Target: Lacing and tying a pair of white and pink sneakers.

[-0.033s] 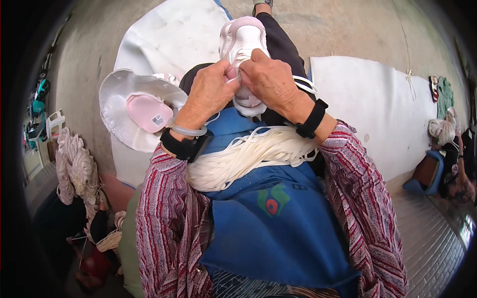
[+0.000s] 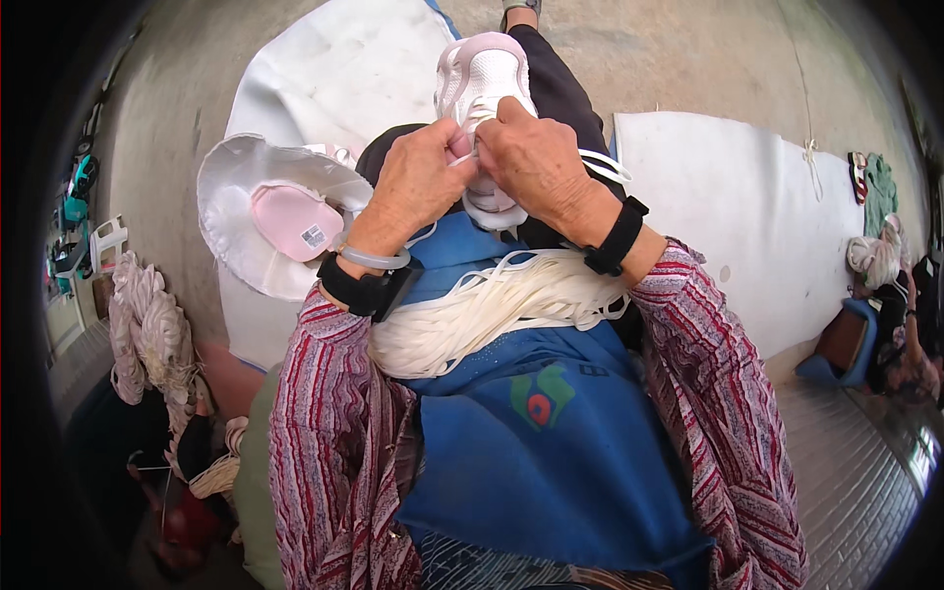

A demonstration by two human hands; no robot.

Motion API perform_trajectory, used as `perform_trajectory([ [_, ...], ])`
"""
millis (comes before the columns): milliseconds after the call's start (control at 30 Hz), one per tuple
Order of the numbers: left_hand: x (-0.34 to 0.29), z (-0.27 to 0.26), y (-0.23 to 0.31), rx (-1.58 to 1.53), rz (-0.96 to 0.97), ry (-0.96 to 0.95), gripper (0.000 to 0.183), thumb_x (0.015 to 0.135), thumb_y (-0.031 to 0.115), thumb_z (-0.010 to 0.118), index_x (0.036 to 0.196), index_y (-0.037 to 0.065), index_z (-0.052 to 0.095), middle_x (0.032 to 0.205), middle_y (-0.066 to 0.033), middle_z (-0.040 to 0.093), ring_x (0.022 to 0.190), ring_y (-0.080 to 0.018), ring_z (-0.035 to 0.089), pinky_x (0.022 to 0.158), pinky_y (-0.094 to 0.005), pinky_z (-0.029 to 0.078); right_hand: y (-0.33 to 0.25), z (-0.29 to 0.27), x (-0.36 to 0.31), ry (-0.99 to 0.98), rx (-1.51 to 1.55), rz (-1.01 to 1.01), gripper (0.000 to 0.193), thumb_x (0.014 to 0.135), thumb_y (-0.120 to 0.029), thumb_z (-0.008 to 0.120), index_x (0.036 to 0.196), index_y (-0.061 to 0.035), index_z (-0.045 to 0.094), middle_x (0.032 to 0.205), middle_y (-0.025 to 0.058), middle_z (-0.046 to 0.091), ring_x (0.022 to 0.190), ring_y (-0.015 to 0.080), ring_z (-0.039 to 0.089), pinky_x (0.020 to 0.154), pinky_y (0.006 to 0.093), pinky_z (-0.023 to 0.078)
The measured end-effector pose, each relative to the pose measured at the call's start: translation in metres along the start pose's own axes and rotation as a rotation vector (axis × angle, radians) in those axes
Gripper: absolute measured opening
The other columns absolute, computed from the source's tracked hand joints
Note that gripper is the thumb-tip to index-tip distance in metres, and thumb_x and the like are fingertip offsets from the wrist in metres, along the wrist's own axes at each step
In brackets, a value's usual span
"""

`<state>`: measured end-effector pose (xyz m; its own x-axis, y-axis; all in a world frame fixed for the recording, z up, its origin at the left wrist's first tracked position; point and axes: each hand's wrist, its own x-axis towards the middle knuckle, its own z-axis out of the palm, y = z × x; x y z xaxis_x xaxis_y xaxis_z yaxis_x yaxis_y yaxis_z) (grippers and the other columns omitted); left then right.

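A white and pink sneaker (image 2: 492,79) rests on my lap with its toe pointing away from me. My left hand (image 2: 423,177) is closed over its lacing, thumb and forefinger pinching a white shoelace (image 2: 464,159). Right beside it, my right hand (image 2: 536,162) is also closed on the lace, its fingertips partly hidden behind the knuckles. A loose white lace end (image 2: 610,169) loops out past the right wrist. Across the blue apron (image 2: 551,462) lies a thick bundle of white shoelaces (image 2: 482,315), just below the sneaker.
To my left sits a white, bowl-shaped fabric piece (image 2: 224,211) with a pink insole-like pad (image 2: 295,221) inside. White sheets (image 2: 728,216) cover the floor on both sides. Hanks of pale laces (image 2: 152,324) hang at far left. Another person (image 2: 910,359) is at far right, near a blue chair (image 2: 855,329).
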<state>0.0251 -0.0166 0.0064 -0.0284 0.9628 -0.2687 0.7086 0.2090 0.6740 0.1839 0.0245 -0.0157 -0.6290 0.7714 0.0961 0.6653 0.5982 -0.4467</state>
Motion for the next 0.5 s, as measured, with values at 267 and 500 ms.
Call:
perform_trajectory([
  [267, -0.001, 0.003, -0.01, -0.091, 0.011, 0.043, 0.014, 0.079, 0.014, 0.064, 0.076, 0.001, 0.059, 0.061, -0.0056, 0.057, 0.056, -0.0136, 0.052, 0.056, -0.0289, 0.044, 0.011, 0.013, 0.011, 0.074, 0.156, 0.008, 0.015, 0.08, -0.017, 0.06, 0.078, -0.0024, 0.063, 0.082, 0.0174, 0.061, 0.067, 0.0368, 0.063, 0.063, 0.0448, 0.05],
  [500, 0.001, 0.004, -0.003, -0.048, -0.018, 0.03, 0.014, 0.078, 0.015, 0.062, 0.078, 0.001, 0.059, 0.062, -0.0057, 0.058, 0.056, -0.0132, 0.052, 0.056, -0.0288, 0.045, 0.032, -0.019, 0.029, -0.499, 0.646, 0.195, 0.029, 0.084, -0.024, 0.061, 0.078, 0.0041, 0.064, 0.065, 0.0008, 0.054, 0.064, 0.0076, 0.047, 0.057, 0.0246, 0.04],
])
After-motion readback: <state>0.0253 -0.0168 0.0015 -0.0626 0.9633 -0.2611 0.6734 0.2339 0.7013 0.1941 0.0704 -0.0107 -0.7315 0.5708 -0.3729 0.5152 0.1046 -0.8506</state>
